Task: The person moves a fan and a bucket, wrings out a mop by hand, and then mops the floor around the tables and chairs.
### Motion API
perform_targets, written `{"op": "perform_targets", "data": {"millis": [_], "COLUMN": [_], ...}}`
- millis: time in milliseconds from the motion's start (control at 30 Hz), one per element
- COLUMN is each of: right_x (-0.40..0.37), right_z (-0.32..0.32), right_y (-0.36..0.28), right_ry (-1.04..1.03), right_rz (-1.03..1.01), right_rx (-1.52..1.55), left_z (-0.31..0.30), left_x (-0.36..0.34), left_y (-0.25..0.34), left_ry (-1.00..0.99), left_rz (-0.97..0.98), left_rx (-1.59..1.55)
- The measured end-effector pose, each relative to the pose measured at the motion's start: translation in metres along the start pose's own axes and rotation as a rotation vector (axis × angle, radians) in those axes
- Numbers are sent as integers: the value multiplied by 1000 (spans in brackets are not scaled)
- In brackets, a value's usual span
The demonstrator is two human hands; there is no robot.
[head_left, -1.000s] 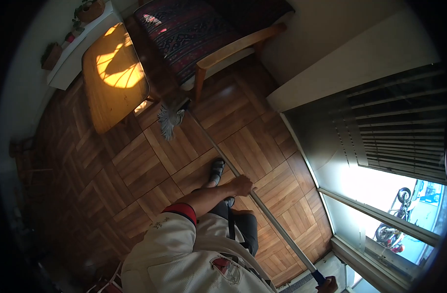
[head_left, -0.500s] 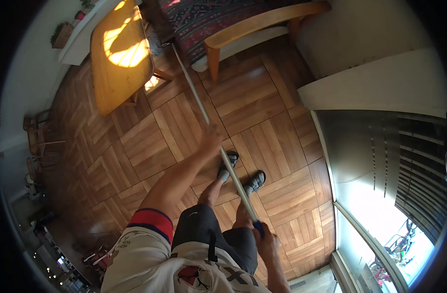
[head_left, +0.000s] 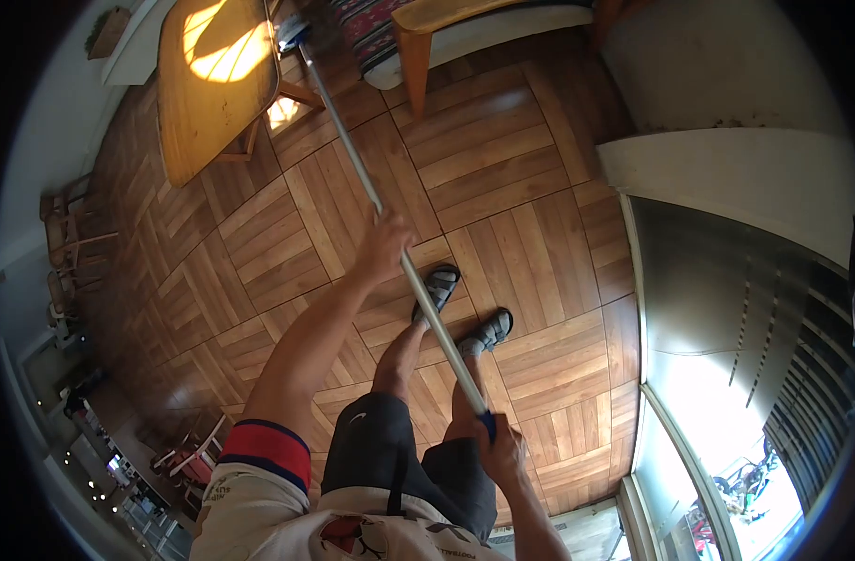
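A long-handled mop with a silver pole runs diagonally up across the wooden floor. Its head, with a blue joint, rests by the yellow wooden table at the top left. My left hand is wrapped round the middle of the pole. Near the pole's lower end, my right hand grips it at the blue grip. The strands of the mop head are too small and dark to make out well. Both sandalled feet stand close to the pole.
A wooden-armed sofa with patterned cloth stands at the top. Wooden chairs are at the far left. A pale wall ledge and a glass door border the right side.
The mop head has moved away from the sofa's edge, toward the table, and now shows more plainly. Both hands keep their grip on the pole. The camera view has shifted slightly.
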State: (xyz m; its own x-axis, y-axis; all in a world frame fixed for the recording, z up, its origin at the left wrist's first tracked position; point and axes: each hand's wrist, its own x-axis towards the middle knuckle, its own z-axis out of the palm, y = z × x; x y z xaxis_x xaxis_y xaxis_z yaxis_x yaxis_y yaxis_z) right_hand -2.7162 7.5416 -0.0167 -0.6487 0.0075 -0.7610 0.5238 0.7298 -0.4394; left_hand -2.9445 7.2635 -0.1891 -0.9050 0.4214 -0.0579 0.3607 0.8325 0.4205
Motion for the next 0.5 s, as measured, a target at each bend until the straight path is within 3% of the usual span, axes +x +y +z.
{"op": "perform_targets", "data": {"millis": [67,167,200,233,267,333,400,467,500], "right_x": [6,-53,-89,-133,-194,-222,-237,-173,-116], "right_z": [-3,-7,-11,-10,5,2,-11,42,54], "right_y": [-7,72,96,137,194,203,198,204,192], "right_ry": [87,-15,-71,-83,282,80,-144,241,24], "right_rz": [-21,184,317,305,-319,12,357,-162,334], "right_rx": [-103,-164,-181,-244,-477,-356,-240,-484,-278], "left_z": [22,120,97,70,69,67,50,40,45], "left_x": [-4,-52,-59,-64,-85,-127,-147,-171,-186], "left_y": [4,57,113,170,197,251,246,206,179], "left_ry": [85,-77,-323,-562,-415,38,-106,-142,-137], "left_rz": [-110,-174,-134,-56,-250,-476,66,-93,-183], "left_rx": [-245,-108,35,164,-153,-904,-542,-588,-636]}}
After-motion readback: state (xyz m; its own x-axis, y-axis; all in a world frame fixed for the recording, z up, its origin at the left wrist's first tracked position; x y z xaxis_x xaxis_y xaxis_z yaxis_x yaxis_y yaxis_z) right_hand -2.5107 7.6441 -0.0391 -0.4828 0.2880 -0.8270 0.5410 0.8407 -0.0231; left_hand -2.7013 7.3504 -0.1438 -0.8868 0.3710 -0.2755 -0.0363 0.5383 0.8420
